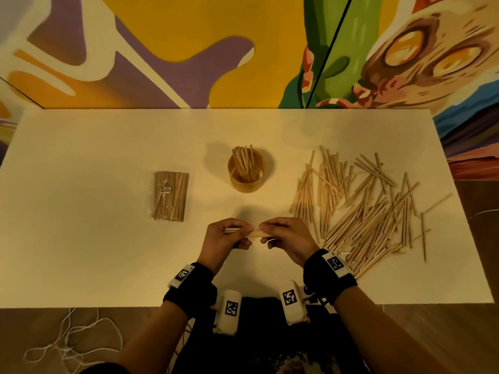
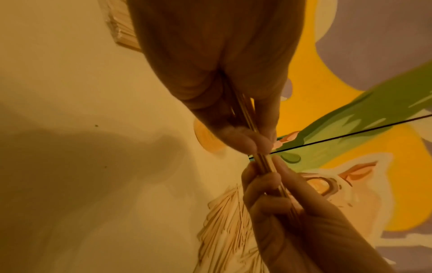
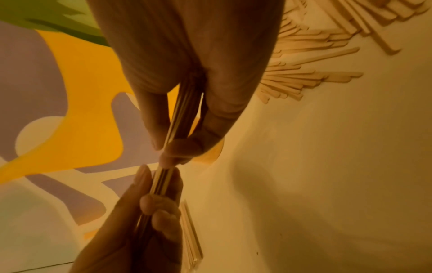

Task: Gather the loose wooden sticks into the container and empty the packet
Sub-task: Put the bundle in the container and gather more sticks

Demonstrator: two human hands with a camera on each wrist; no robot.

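Both hands hold one small bundle of wooden sticks [image 1: 256, 233] level above the near middle of the table. My left hand [image 1: 229, 234] pinches its left end and my right hand [image 1: 283, 234] pinches its right end. In the left wrist view the bundle [image 2: 263, 162] runs between the two sets of fingertips; the right wrist view shows the same bundle [image 3: 163, 177]. A round wooden container [image 1: 247, 171] with several sticks standing in it sits behind the hands. A large loose pile of sticks [image 1: 364, 209] spreads on the right. A clear packet of sticks [image 1: 170, 196] lies flat on the left.
The white table [image 1: 94, 252] ends at a painted wall behind and at a near edge by my wrists. White cord [image 1: 67, 346] lies on the floor at lower left.
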